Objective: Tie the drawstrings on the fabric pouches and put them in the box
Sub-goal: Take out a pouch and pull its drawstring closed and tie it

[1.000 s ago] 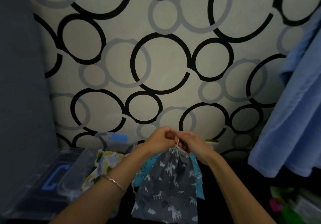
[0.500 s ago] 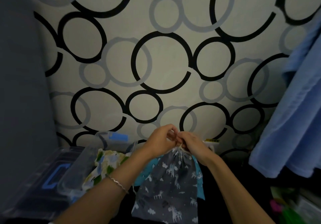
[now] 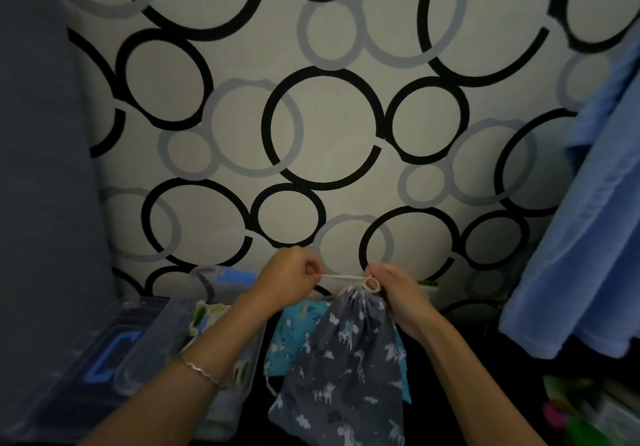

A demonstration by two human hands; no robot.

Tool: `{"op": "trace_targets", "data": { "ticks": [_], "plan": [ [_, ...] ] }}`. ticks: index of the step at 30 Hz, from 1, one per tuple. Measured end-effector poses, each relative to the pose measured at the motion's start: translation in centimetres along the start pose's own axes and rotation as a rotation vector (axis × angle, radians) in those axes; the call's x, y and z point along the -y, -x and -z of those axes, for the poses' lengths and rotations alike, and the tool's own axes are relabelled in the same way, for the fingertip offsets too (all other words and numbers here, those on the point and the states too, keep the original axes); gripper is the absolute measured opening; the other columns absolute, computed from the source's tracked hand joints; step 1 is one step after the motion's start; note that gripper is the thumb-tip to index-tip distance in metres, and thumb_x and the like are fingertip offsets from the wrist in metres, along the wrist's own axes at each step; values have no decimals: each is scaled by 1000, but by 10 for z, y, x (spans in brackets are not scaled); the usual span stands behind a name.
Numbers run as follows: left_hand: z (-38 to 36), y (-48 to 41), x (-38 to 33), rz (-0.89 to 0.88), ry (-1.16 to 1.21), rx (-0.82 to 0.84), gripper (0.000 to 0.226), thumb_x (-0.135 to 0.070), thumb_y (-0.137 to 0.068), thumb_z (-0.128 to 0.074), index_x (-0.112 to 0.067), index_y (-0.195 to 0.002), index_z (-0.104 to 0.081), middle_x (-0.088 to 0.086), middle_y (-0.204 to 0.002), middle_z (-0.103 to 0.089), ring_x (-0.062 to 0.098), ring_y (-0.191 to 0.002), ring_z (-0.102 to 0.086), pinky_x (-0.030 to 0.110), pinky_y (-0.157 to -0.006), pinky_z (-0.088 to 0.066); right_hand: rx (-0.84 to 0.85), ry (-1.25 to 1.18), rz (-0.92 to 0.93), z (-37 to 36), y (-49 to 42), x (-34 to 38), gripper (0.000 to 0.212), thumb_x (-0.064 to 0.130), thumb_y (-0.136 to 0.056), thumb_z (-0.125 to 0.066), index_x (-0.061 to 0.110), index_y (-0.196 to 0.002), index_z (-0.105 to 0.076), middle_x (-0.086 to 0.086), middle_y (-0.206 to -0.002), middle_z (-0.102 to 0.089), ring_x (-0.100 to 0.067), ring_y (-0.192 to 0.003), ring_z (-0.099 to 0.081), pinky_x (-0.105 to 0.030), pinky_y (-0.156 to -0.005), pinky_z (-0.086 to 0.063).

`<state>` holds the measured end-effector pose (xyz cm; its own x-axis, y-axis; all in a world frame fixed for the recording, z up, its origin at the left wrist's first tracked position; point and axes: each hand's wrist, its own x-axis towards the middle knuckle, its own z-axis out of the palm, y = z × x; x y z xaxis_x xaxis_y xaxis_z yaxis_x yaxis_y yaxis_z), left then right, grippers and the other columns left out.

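Over neck of grey pouch [image 3: 346,352]: drawstring [image 3: 341,276] taut, lying left–right; left hand [image 3: 287,283] pinches its end, right hand [image 3: 394,290] pinches the loop.

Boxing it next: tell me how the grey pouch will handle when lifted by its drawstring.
Probably floppy: the grey pouch drapes in soft folds below its gathered neck. Likely light: it looks flat. The drawstring, taut between left hand and right hand, should hold.

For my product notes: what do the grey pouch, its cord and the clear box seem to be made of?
Grey pouch: likely woven cotton, matte, printed; it gathers in soft folds. Cord: pale string, perhaps cotton, matte; fibre unclear. Clear box: probably rigid plastic, glossy; a patterned cloth shows through its wall.
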<state>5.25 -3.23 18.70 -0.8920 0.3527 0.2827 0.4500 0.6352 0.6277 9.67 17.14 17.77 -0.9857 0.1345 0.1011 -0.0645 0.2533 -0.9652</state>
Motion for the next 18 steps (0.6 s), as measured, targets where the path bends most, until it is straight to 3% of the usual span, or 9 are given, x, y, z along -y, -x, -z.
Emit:
{"op": "trace_targets", "data": {
  "ticks": [2,5,8,10,14,16,18],
  "plan": [
    [-1,-1,-7,-16,-6,82,21,-11,-83,-61,-22,-98,-70,-7,-99,-70,8,-94,-64,30,-88,-54,39,-61,7,-4,-2,-3,33,25,-99,-49,18,-68,-56,-4,-64,-44,-19,-68,-36,-33,-63,-29],
    [-13,-3,-24,-7,303,246,33,-17,-88,-60,-16,-121,-63,-2,-120,-66,12,-110,-61,30,-99,-49,100,-65,41,-12,-1,2,34,29,-101,-49,17,-74,-65,-13,-74,-58,-21,-72,-51,-33,-70,-41],
    [-22,-6,-27,1,476,278,26,-21,-90,-65,-5,-111,-68,11,-106,-72,24,-103,-67,38,-97,-52,122,-27,100,-15,2,6,34,22,-103,-46,12,-76,-64,-8,-77,-64,-15,-75,-58,-25,-71,-47],
    [-24,-7,-24,14,495,278,25,-24,-88,-68,-5,-105,-72,13,-102,-73,21,-97,-69,35,-95,-52,111,-1,119,-13,4,7,32,22,-102,-47,10,-78,-63,-7,-74,-59,-16,-72,-53,-28,-69,-44],
    [-26,-6,-17,39,532,219,19,-26,-85,-73,-8,-90,-76,4,-81,-72,7,-74,-63,23,-75,-52,126,-52,68,-8,10,11,9,21,-95,-60,12,-94,-63,-3,-78,-67,-16,-75,-64,-32,-75,-51],
    [-24,-6,-15,63,562,207,16,-27,-84,-73,-11,-88,-76,-2,-78,-72,4,-73,-63,18,-69,-51,179,-178,10,-5,13,12,24,13,-87,-70,10,-106,-56,-11,-82,-67,-25,-79,-65,-39,-82,-53],
    [-19,-4,-15,80,585,224,12,-26,-86,-71,-15,-88,-74,-11,-71,-70,-1,-66,-61,12,-61,-46,185,-191,21,-2,15,15,29,6,-82,-74,9,-104,-55,-8,-77,-66,-23,-74,-64,-35,-77,-54]
  ]
}}
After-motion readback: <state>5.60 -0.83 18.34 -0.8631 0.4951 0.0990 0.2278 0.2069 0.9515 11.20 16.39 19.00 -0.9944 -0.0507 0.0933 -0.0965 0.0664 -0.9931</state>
